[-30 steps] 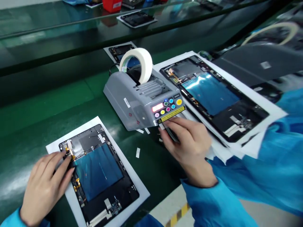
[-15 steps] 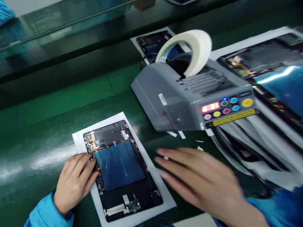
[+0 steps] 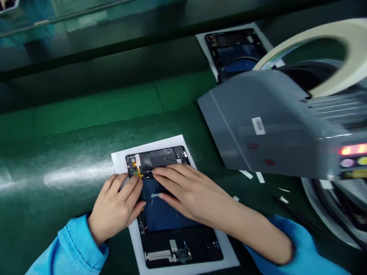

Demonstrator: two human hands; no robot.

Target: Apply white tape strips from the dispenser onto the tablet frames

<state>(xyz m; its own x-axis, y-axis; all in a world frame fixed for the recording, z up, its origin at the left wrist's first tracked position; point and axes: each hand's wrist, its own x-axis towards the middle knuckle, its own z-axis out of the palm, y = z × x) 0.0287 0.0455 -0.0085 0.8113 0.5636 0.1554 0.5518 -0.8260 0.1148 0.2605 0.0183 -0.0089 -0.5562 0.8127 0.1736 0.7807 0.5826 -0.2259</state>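
An opened tablet [image 3: 172, 236] with a blue battery lies on a white sheet [image 3: 123, 160] on the green belt. My left hand [image 3: 119, 208] rests on the tablet's left edge, fingers spread and pressing near the orange flex cable [image 3: 138, 170]. My right hand [image 3: 190, 193] lies flat over the tablet's upper middle, fingers stretched toward the cable. A small white tape strip [image 3: 156, 195] sticks to its thumb tip over the battery.
A grey tape dispenser [image 3: 275, 126] with a white tape roll [image 3: 341, 46] stands at right, close to the camera. Cut tape pieces [image 3: 254, 175] lie below it. Another opened tablet [image 3: 232, 49] lies behind. More tablet parts [image 3: 335, 210] are stacked at the right edge.
My right hand moved from the dispenser's outlet leftward onto the tablet, carrying a tape strip. The camera swung closer and to the left. My left hand stayed on the tablet's edge.
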